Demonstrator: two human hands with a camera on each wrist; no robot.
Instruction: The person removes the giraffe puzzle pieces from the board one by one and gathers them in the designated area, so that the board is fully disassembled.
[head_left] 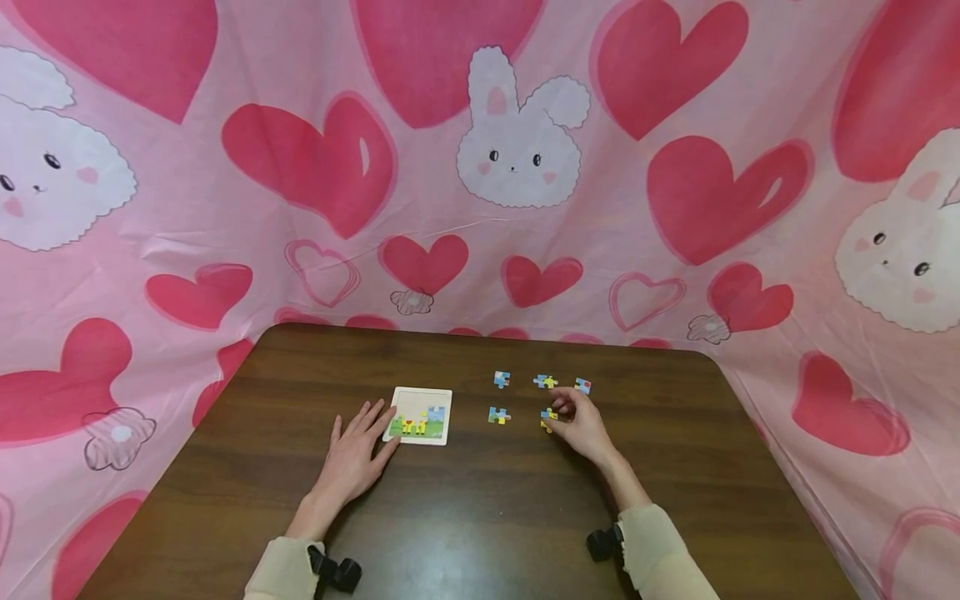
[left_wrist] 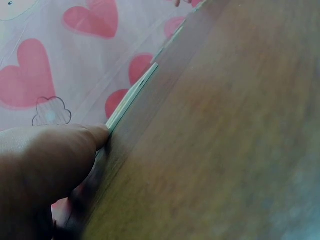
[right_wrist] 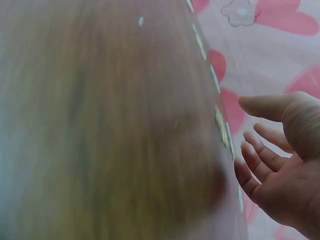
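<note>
My left hand (head_left: 354,457) rests at the left edge of a square puzzle board (head_left: 448,417) with a pale frame, fingers spread and thumb along its near corner. Assembled pieces (head_left: 414,425) fill the board's lower part, showing green ground and yellow shapes. In the left wrist view the thumb (left_wrist: 80,142) touches the thin edge of the board (left_wrist: 132,97). My right hand (head_left: 581,425) hovers over a blue and yellow puzzle piece (head_left: 547,415), thumb near it. In the right wrist view that hand (right_wrist: 280,170) has thumb and fingers apart, nothing between them.
More loose pieces lie right of the board: a blue one (head_left: 502,380), a blue and yellow one (head_left: 498,415), one beyond the right hand (head_left: 545,382) and another with a red spot (head_left: 582,385). Behind the brown table (head_left: 450,517) hangs a pink heart-print cloth (head_left: 420,200).
</note>
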